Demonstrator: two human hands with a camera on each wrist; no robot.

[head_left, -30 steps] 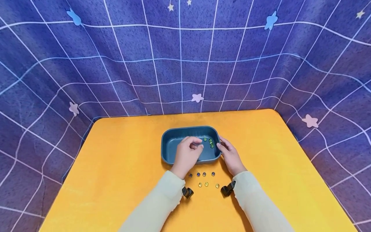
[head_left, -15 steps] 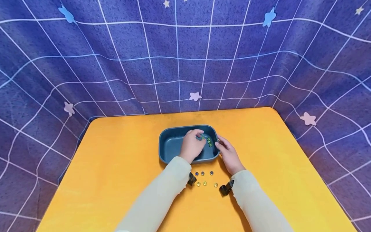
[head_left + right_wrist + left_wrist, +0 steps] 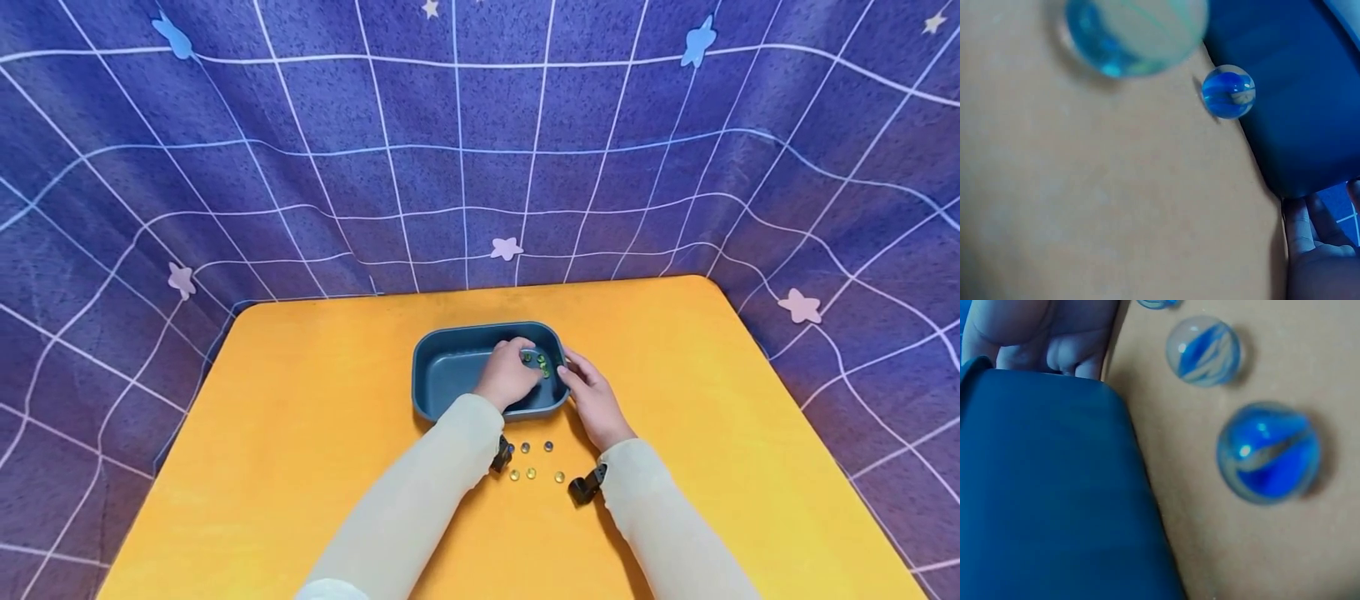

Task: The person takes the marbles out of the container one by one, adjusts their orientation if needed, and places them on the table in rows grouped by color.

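Observation:
A dark blue rectangular tub (image 3: pixel 442 379) with rounded corners sits on the table. My left hand (image 3: pixel 508 377) reaches down inside it, thumb and forefinger spread apart around the green marbles (image 3: pixel 542 359) at the right end. Nothing shows pinched between those fingertips. At the tub's right end, my right hand (image 3: pixel 596 406) grips the wall, thumb over the rim and fingers outside. In the right wrist view, fingers (image 3: pixel 1300 228) lie against the tub's end wall. Just in front of the tub lie several blue marbles (image 3: pixel 548 447), one partly hidden by the left wrist camera.
Nearer to me, a row of yellow marbles (image 3: pixel 531 473) lies between the forearms. The left wrist view shows blue-swirled glass marbles (image 3: pixel 1269 453) beside the tub's outer wall. A purple-blue curtain (image 3: pixel 495 117) with grid lines and stars surrounds the yellow table (image 3: pixel 315 367).
My left hand has moved right within the tub and lowered to the green marbles, its wrist camera now overlapping the blue row. The right hand has kept its grip on the tub.

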